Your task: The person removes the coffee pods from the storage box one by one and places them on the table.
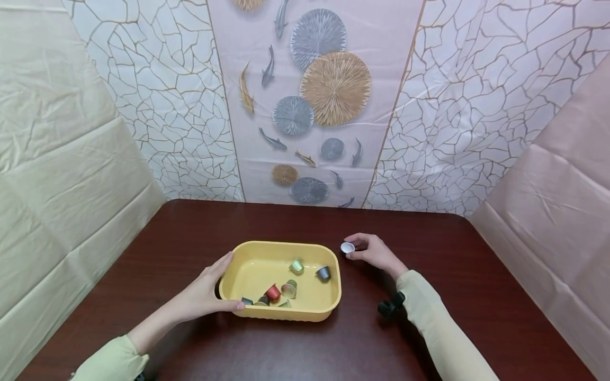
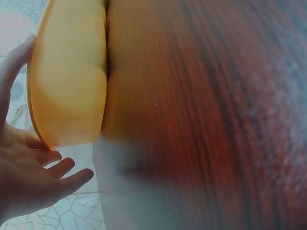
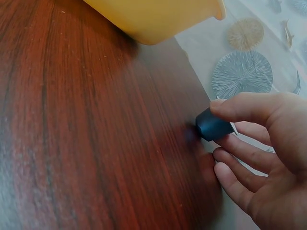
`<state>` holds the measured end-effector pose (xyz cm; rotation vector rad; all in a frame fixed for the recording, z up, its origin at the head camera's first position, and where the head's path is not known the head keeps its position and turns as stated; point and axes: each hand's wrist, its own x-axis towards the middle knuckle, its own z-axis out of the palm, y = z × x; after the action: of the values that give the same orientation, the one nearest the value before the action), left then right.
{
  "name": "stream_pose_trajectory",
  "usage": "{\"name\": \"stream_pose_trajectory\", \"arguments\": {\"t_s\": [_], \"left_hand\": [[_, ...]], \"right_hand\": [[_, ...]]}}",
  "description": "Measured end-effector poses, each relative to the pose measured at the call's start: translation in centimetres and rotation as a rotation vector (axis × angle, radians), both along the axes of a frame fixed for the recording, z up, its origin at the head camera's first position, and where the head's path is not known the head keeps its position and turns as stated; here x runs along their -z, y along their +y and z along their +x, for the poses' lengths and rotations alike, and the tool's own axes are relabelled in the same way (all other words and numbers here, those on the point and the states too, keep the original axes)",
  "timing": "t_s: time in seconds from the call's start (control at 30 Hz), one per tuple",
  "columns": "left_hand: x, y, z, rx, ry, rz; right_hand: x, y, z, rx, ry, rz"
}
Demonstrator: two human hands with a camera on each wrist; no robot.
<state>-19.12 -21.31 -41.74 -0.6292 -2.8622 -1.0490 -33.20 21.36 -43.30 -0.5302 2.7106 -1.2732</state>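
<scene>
Where a Slip Could Be Starting

The left hand [image 1: 205,291] is spreading its thumb and fingers around the left end of the yellow tub [image 1: 295,315]; an uneven push there could be skidding it over the table [image 1: 305,349]. Inside, the loose capsules [image 1: 273,293] are lying mostly toward the near side, where a jolt could be sending them rolling. Beyond the tub's right end, the right hand [image 1: 377,253] is pinching a blue capsule [image 3: 212,125] between thumb and fingers; its smooth taper could be slipping out if the pinch is loosening.
</scene>
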Motion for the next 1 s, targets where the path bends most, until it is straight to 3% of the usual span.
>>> {"name": "stream_pose_trajectory", "arguments": {"t_s": [0.17, 0.27, 1.0], "left_hand": [[0.01, -0.01, -0.02, 0.002, 0.002, 0.004], [0.0, -0.03, -0.03, 0.003, 0.004, 0.005], [0.55, -0.05, -0.48, 0.006, -0.007, 0.031]], "right_hand": [[-0.35, -0.09, 0.27, -0.027, 0.0, -0.011], [0.45, 0.1, -0.28, -0.02, 0.005, -0.005], [0.41, 0.13, -0.16, 0.02, -0.008, 0.018]]}}
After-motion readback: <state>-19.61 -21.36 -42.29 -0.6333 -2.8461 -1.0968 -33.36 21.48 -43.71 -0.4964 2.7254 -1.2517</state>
